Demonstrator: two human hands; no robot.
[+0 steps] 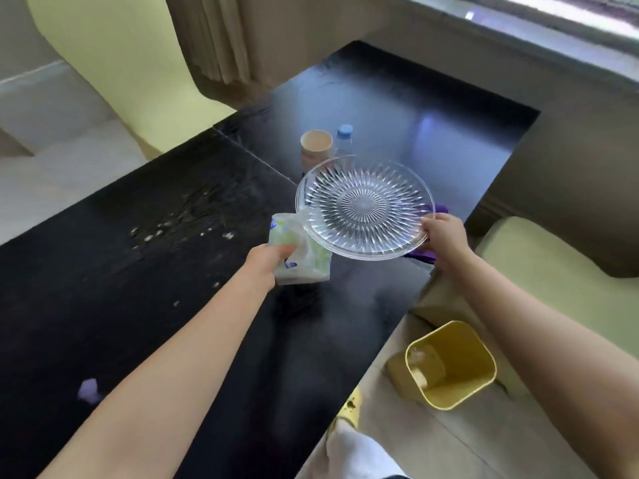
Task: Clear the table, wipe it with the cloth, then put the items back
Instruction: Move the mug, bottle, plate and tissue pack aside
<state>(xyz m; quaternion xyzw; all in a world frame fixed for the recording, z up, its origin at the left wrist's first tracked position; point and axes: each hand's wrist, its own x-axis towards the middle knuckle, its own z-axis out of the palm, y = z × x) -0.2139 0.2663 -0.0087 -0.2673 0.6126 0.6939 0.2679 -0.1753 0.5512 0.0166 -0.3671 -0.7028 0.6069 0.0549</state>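
Observation:
My right hand [444, 238] grips the near right rim of a clear cut-glass plate [363, 205], held level above the black table [193, 257]. My left hand [268, 262] holds a soft pack of tissues [299, 252], white with green print, just left of the plate and partly under its rim. A purple cloth [427, 254] shows beneath the plate at the table's right edge, mostly hidden. Behind the plate stand a paper cup [315, 145] and a water bottle with a blue cap [344, 136].
Wet spots and droplets [179, 229] lie on the table's left half. A yellow bin [449, 364] stands on the floor to the right of the table. Pale green seats [553, 267] flank the table at the right and at the far left.

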